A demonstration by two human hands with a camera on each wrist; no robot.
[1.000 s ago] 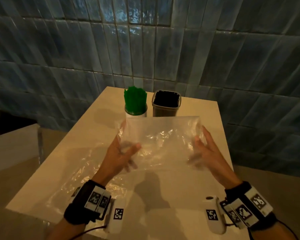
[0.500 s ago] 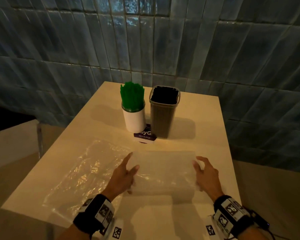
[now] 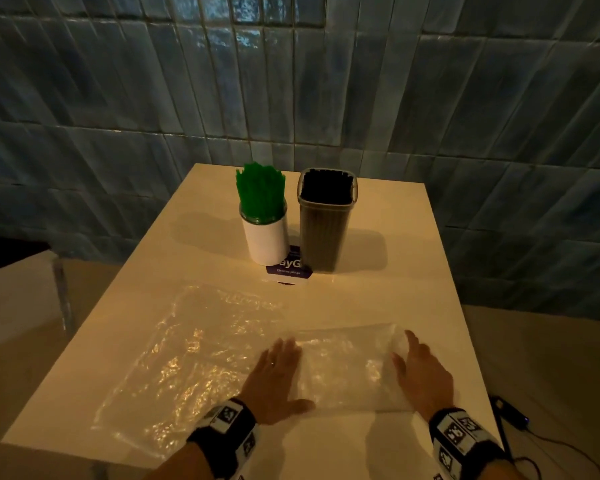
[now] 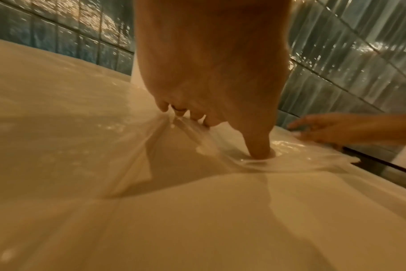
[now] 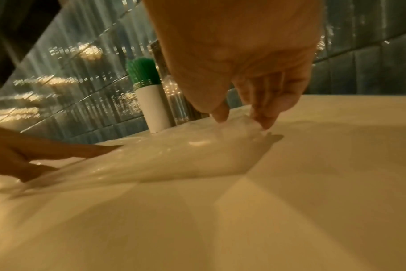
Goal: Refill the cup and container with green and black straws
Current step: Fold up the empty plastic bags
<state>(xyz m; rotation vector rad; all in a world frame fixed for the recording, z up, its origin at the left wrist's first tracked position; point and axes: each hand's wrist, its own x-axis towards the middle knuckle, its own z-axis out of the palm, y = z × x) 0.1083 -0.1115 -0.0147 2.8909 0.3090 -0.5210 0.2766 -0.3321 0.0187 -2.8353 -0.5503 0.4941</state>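
1. The purple card (image 3: 289,270) beside the white cup (image 3: 266,242) is half covered by the cup and the dark container (image 3: 323,233); its print is cut short and too small to read.
2. In the right wrist view, the right hand (image 5: 243,60) hides most of the container behind the cup.
3. Both wrist views are smeared; the edges of the clear bag (image 4: 220,144) cannot be traced.
4. Both forearms run off the head view's lower edge.

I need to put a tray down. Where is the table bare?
Bare: right of the container, out to the table edge, and the far left corner beside the cup. Crowded: the near half, under bags and both hands.
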